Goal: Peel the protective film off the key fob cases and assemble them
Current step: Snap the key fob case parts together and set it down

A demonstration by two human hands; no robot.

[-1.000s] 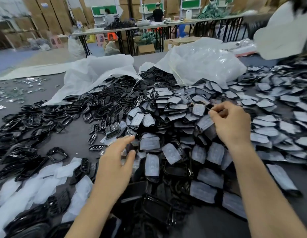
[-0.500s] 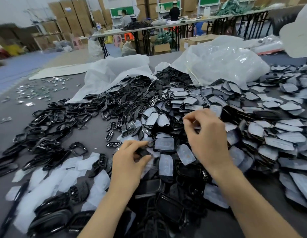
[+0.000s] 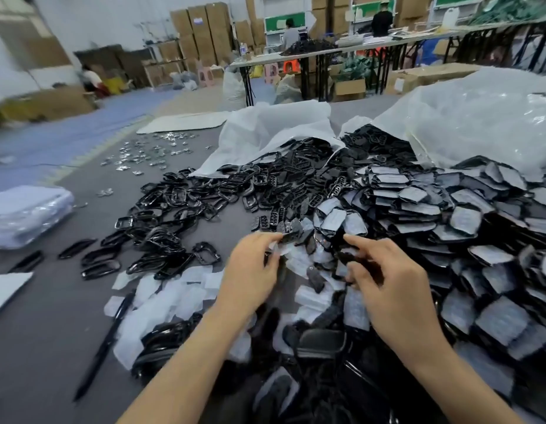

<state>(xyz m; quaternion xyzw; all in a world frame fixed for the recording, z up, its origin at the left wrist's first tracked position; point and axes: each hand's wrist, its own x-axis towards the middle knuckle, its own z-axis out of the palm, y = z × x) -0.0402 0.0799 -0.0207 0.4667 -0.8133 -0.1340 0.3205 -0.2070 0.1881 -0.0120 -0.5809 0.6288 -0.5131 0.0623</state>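
Right, left hand (image 3: 253, 270) pinches a small black insert (image 3: 289, 236), right hand (image 3: 388, 283) curls onto a dark case part (image 3: 346, 257) over the filmed case pile (image 3: 449, 215): shallow fingertip grips, either could slip and vanish among peeled films (image 3: 174, 295).

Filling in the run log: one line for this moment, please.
stage: picking parts | left hand: pinches button frame | right hand: pinches black case | peeled films: on table beside left hand
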